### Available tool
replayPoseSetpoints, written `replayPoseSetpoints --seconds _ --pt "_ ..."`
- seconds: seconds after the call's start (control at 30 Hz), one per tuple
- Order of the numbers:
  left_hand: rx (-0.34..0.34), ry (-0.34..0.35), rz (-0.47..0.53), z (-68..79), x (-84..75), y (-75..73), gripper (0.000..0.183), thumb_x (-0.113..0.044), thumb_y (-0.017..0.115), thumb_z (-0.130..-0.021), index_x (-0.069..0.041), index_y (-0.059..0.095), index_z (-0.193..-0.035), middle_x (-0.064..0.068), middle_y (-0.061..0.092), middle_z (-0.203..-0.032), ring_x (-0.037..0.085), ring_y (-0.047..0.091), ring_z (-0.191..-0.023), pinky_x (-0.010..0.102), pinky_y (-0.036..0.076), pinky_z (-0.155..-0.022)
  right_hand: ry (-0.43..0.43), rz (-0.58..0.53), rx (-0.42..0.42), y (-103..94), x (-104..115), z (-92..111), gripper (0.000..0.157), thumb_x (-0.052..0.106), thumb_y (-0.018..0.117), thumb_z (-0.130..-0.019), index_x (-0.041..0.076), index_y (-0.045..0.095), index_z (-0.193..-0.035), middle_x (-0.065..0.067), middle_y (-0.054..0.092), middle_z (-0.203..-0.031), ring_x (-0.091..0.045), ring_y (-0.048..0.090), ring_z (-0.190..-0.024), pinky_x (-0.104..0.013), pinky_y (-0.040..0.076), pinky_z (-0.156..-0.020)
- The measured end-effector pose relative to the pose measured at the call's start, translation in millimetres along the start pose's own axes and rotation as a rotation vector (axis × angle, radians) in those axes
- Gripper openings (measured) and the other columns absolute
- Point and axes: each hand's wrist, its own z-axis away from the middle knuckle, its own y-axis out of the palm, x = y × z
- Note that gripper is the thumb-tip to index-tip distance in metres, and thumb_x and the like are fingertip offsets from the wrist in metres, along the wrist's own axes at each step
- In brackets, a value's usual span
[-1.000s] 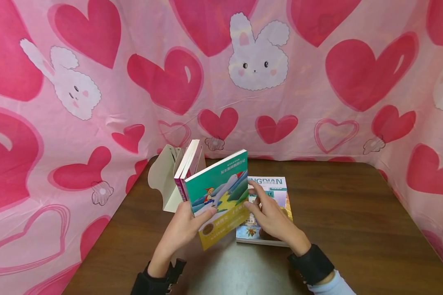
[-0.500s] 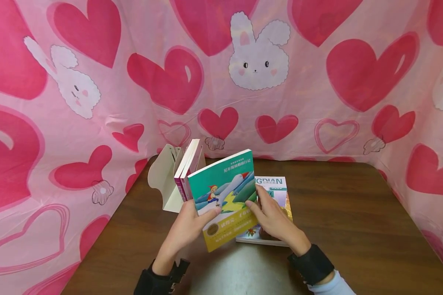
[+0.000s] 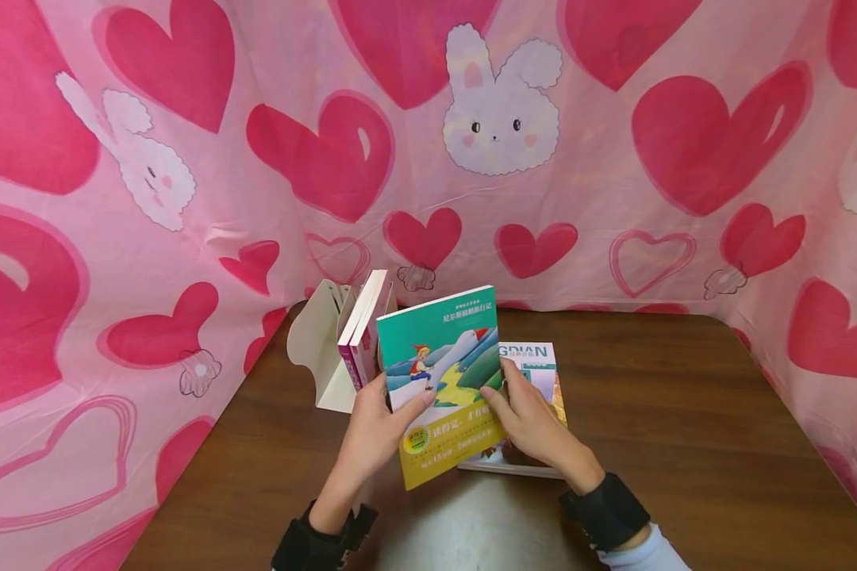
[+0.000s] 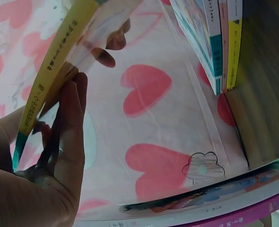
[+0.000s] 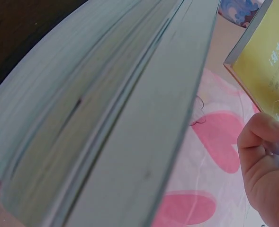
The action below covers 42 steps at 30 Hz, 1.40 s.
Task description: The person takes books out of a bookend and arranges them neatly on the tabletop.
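A thin paperback book (image 3: 443, 388) with a teal and yellow cover is held up, tilted, over the middle of the table. My left hand (image 3: 373, 428) grips its left edge, thumb on the front cover. At the opposite edge my right hand (image 3: 539, 424) pinches the book, thumb in front. In the left wrist view the book's yellow spine (image 4: 51, 71) rises beside the left hand (image 4: 49, 189). The right wrist view catches a yellow corner of the book (image 5: 267, 61) above the right hand (image 5: 267, 165).
Behind the left hand, a cream book stand (image 3: 310, 337) carries upright books with purple spines (image 3: 353, 361). A stack of books (image 3: 543, 381) lies on the brown table (image 3: 685, 428), partly hidden by the right hand. A pink heart-print cloth (image 3: 600, 159) hangs around the table.
The held book has shifted a little right and turned so its cover faces more toward the head camera. The left hand has moved right with it; the right hand has hardly moved.
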Motion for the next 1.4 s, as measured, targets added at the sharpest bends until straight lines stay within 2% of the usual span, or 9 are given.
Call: replayPoseSetpoints --seconds 0.17,0.3,0.5,0.63,0.83,1.03,1.23,1.4 --pt "-0.009 -0.022 0.014 0.9 -1.7 2.0 0.052 -0.034 0.080 -0.096 -0.009 0.063 -0.138 0.011 0.073 -0.122 0.028 0.076 -0.104 0.042 0.062 -0.084 0.038 -0.020 0.007 0.2 -1.8 -0.1 0.056 0.034 0.055 -0.111 0.012 0.032 -0.156 -0.007 0.057 -0.121 -0.021 0.063 -0.101 -0.035 0.056 -0.091" --pt "0.003 -0.032 0.020 0.2 -0.4 2.3 0.054 -0.033 0.079 -0.097 -0.008 0.061 -0.141 0.011 0.073 -0.123 0.028 0.075 -0.106 0.042 0.061 -0.085 0.049 0.000 -0.004 -0.3 -3.3 0.0 0.056 0.033 0.055 -0.111 0.010 0.032 -0.156 -0.008 0.056 -0.121 -0.022 0.061 -0.102 -0.038 0.056 -0.092" --pt "-0.019 -0.019 -0.066 -4.5 3.9 8.1 0.055 -0.031 0.071 -0.103 -0.008 0.047 -0.146 0.012 0.066 -0.127 0.026 0.073 -0.107 0.042 0.060 -0.090 0.041 0.023 -0.020 -1.6 -4.3 -0.4 0.059 0.033 0.053 -0.112 0.009 0.029 -0.159 -0.009 0.055 -0.121 -0.023 0.059 -0.103 -0.043 0.054 -0.092" --pt "-0.024 -0.039 -0.086 -10.4 6.1 11.1 0.054 -0.026 0.068 -0.104 -0.008 0.036 -0.142 0.016 0.059 -0.126 0.024 0.072 -0.102 0.042 0.061 -0.089 0.058 0.044 -0.024 -2.6 -5.9 -0.3 0.064 0.034 0.053 -0.112 0.007 0.025 -0.162 -0.011 0.055 -0.126 -0.026 0.057 -0.108 -0.049 0.051 -0.099" --pt "-0.030 -0.024 -0.020 -17.8 9.4 17.8 0.051 -0.010 0.057 -0.102 -0.009 0.022 -0.139 0.024 0.051 -0.134 0.030 0.068 -0.107 0.043 0.058 -0.094 0.086 0.063 -0.042 -5.9 -7.8 -1.2 0.069 0.034 0.054 -0.112 0.003 0.022 -0.164 -0.017 0.053 -0.137 -0.032 0.055 -0.117 -0.059 0.047 -0.107" --pt "-0.027 -0.004 -0.045 -22.0 13.2 22.9 0.057 -0.005 0.056 -0.095 -0.011 0.019 -0.138 0.024 0.048 -0.138 0.033 0.061 -0.116 0.044 0.053 -0.095 0.093 0.085 -0.053 -10.5 -10.7 -1.3 0.071 0.033 0.055 -0.111 -0.001 0.022 -0.163 -0.024 0.044 -0.155 -0.039 0.050 -0.131 -0.065 0.039 -0.112" --pt "-0.008 0.010 -0.089 -27.6 17.2 24.9 0.059 -0.002 0.057 -0.096 -0.010 0.018 -0.140 0.024 0.047 -0.139 0.034 0.058 -0.120 0.050 0.052 -0.102 0.089 0.100 -0.050 -13.9 -12.9 -0.9 0.071 0.032 0.055 -0.111 -0.003 0.021 -0.163 -0.026 0.045 -0.154 -0.040 0.051 -0.131 -0.065 0.040 -0.111" --pt "0.008 0.005 -0.121 -30.1 18.5 26.8 0.064 -0.003 0.056 -0.097 -0.009 0.015 -0.146 0.026 0.046 -0.143 0.035 0.057 -0.122 0.055 0.049 -0.105 0.095 0.111 -0.055 -16.7 -14.4 -0.9 0.073 0.033 0.054 -0.112 -0.004 0.020 -0.164 -0.027 0.039 -0.160 -0.041 0.048 -0.135 -0.066 0.038 -0.113"
